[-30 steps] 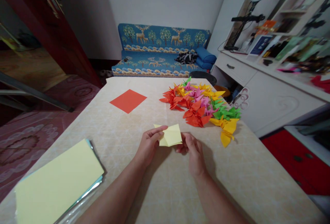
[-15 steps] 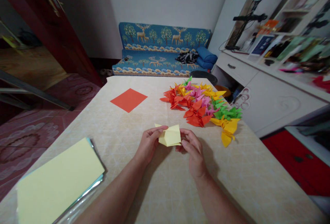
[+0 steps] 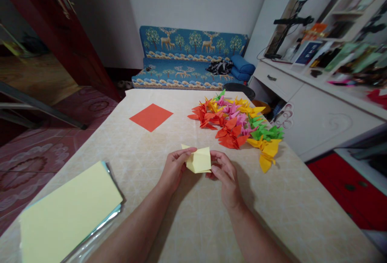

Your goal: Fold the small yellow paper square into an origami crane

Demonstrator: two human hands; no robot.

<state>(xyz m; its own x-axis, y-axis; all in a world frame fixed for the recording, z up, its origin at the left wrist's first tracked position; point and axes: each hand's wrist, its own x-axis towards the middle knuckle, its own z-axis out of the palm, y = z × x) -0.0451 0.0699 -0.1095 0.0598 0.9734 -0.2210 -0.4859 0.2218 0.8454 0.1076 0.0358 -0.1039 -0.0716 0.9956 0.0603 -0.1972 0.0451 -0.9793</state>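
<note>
A small piece of pale yellow origami paper [image 3: 199, 161], partly folded with flaps standing out, is held just above the table. My left hand [image 3: 177, 168] pinches its left side, thumb on top. At the right edge, my right hand [image 3: 225, 176] grips it between thumb and fingers; some fingertips are hidden behind the paper. Beyond my hands to the right lies a heap of folded paper cranes in red [image 3: 231, 134], pink, green and yellow [image 3: 266, 150]. An orange-red paper square [image 3: 151, 117] lies flat at the far left.
A stack of pale yellow sheets [image 3: 72, 210] in clear wrapping lies at the table's near left. The patterned tablecloth [image 3: 193, 222] spreads beneath everything. Behind the table stands a blue sofa [image 3: 187, 67]; a cluttered white dresser [image 3: 326, 105] is on the right.
The yellow paper has tilted slightly, its right edge shifting a little left. My right fingers have moved slightly with it; the left hand stays nearly still.
</note>
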